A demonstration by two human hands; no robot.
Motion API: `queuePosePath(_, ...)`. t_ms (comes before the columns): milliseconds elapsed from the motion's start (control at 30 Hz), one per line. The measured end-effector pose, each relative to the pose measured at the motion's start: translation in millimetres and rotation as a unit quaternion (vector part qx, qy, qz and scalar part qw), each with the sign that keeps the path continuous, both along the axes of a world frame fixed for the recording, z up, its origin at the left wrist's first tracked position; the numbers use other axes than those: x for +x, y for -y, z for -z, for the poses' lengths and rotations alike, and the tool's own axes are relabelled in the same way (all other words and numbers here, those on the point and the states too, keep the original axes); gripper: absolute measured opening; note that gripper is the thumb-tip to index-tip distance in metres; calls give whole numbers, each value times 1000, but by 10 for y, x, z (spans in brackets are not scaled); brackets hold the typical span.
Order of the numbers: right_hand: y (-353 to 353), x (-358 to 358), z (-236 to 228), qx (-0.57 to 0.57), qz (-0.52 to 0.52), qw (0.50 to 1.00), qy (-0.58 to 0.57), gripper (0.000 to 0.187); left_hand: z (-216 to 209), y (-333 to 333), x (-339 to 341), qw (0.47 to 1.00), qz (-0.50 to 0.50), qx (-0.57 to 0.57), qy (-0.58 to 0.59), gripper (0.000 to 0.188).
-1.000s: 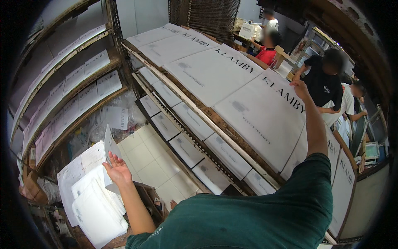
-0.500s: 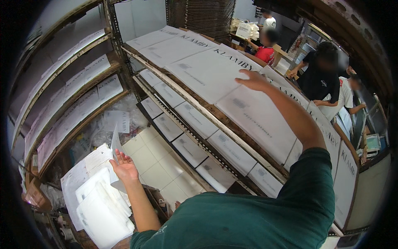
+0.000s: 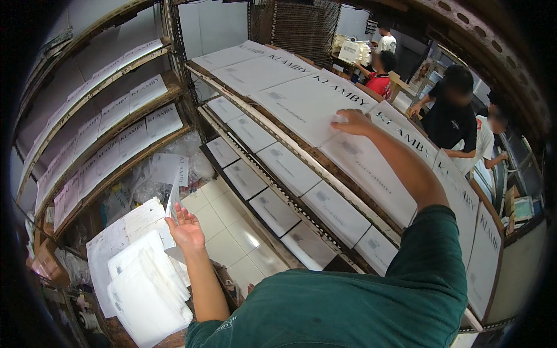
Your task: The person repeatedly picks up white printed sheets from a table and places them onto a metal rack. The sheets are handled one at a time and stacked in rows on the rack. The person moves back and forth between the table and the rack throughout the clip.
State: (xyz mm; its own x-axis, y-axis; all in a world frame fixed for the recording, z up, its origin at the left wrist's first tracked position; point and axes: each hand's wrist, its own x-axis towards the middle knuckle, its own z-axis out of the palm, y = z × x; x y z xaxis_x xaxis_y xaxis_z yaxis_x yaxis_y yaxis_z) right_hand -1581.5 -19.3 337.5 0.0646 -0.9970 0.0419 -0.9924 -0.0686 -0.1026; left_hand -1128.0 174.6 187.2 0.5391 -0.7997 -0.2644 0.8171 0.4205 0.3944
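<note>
The right hand [image 3: 353, 123] reaches over the rack's top shelf [image 3: 284, 134], its bent fingers at the seam between two printed white sheets: the lower sheet [image 3: 362, 168] lies beneath and toward the near end, the upper sheet [image 3: 301, 107] just beyond, toward the far end. Both span much of the width between the shelf's long edges; whether the fingers pinch anything, I cannot tell. The left hand [image 3: 187, 232] is palm up, fingers spread, beside an upright loose sheet [image 3: 175, 200]; its grip is unclear. Left of it, a white stack [image 3: 148, 293] rests on the tabletop [image 3: 119, 332], near its corner.
</note>
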Motion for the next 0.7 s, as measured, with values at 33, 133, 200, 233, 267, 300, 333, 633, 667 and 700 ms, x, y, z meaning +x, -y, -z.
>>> queuePosePath(33,30,61,-52,-23,3,1000,1,67,-4,24,4,1000,10,-7,1,42)
queuePosePath(133,141,609,-346,-93,-38,994,44,68,13,107,33,1000,13,2,-8,43)
queuePosePath(200,298,1068,-398,-139,-106,974,144,69,-10,255,-3,999,-4,34,8,45)
queuePosePath(233,386,1298,-322,-183,-154,954,179,69,-18,359,-53,999,-6,49,16,46)
queuePosePath(267,357,1632,-335,-120,-196,942,247,66,-10,420,-58,999,-1,45,17,46)
queuePosePath(300,9,2052,-422,-94,-212,939,255,61,33,423,24,999,-10,44,18,47)
queuePosePath(333,-120,2232,-371,-43,-244,915,318,57,34,504,-24,999,0,37,15,48)
queuePosePath(633,-934,2957,1551,-90,-269,817,503,53,190,364,-665,988,149,-24,14,48)
queuePosePath(667,-1026,3029,1554,-28,-240,811,533,51,188,245,-676,986,162,-15,30,49)
queuePosePath(700,-1129,3017,1550,36,-209,806,553,49,198,130,-712,983,176,-8,42,50)
